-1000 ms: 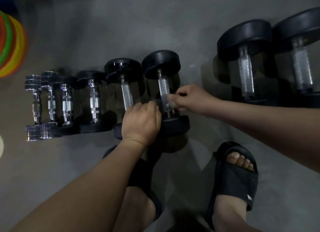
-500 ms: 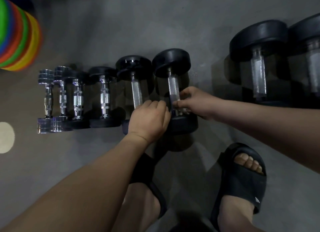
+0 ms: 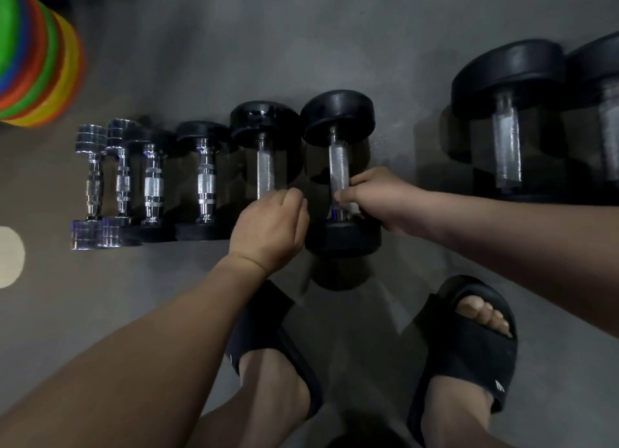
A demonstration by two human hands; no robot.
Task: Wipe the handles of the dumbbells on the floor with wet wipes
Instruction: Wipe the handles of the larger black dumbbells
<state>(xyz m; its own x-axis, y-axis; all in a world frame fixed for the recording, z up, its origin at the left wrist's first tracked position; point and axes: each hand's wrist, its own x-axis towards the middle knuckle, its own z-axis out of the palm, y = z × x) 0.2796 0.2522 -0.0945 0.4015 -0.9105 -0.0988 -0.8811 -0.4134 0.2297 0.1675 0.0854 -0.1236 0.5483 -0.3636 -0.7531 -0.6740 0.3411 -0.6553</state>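
Your right hand [image 3: 371,198] is wrapped around the lower handle of the sixth dumbbell [image 3: 339,166], a scrap of white wipe [image 3: 354,208] showing beneath the fingers. Your left hand [image 3: 271,229] rests fisted on the near end of the fifth dumbbell [image 3: 266,152]. Four smaller dumbbells line up to the left; two large ones [image 3: 509,112] sit well apart, right. Grey floor [image 3: 234,45]. Black slides [image 3: 469,340] nearest you.

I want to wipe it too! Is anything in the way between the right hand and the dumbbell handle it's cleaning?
Nothing visible is in the way. The right hand is already wrapped around the lower part of the handle, with a bit of white wipe showing under its fingers. The left hand rests beside it on the neighbouring dumbbell.
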